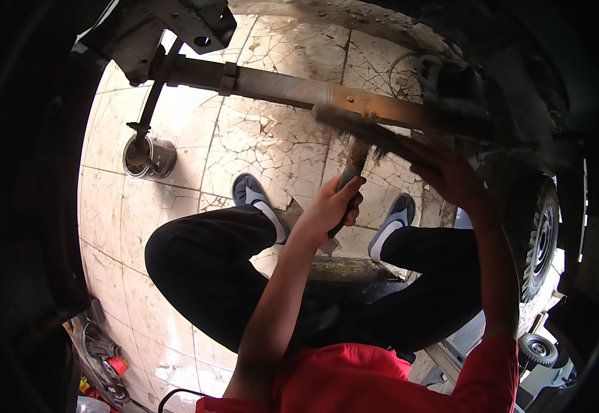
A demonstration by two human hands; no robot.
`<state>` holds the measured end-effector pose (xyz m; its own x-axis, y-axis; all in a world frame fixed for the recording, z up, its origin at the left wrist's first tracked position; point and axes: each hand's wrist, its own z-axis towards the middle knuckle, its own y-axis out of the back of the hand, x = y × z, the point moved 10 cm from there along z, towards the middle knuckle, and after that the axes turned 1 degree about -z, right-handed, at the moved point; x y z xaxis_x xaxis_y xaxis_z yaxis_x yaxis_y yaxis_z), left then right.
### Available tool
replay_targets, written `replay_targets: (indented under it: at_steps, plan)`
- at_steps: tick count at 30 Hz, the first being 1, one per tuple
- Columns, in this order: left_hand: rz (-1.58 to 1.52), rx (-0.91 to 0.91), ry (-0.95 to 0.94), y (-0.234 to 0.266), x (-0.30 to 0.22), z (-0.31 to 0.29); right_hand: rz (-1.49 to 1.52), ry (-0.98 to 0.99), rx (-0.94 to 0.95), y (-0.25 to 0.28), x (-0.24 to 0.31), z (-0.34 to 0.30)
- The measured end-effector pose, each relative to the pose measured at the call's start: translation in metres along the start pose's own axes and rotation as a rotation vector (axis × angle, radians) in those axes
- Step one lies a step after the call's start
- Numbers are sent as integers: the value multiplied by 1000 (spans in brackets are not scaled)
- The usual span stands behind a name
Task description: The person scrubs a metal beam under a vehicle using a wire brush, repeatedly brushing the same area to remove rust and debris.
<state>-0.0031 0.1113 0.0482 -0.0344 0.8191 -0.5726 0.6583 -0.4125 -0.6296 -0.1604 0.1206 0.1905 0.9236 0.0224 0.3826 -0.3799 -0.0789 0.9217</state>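
My right hand (447,172) grips the near end of a dark wire brush (365,129), partly blurred, with its bristles facing down. The brush reaches left, just under a long, partly rusty metal beam (292,89). My left hand (330,206) is closed around a dark, narrow bar-like piece (353,168) that stands at a slant. Its brownish upper end lies against or just below the bristles; I cannot tell whether they touch. What kind of piece it is does not show clearly.
Dark vehicle parts surround the view, with a metal bracket (200,34) at upper left. A metal can (151,158) stands on the cracked tile floor (244,131) below a hanging rod. Tyred wheels (542,237) are at right. Several parts lie at lower left. My feet are on the floor.
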Motion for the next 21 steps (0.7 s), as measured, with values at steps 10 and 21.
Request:
replay_targets:
  at_steps: [10, 21]
  plan:
    - [182, -26, 6, -10, 1, -13, 90, -200, -468, 68, -133, -22]
    - [149, -69, -44, 0, 0, 5, 32, -164, 76, -19, -42, 8]
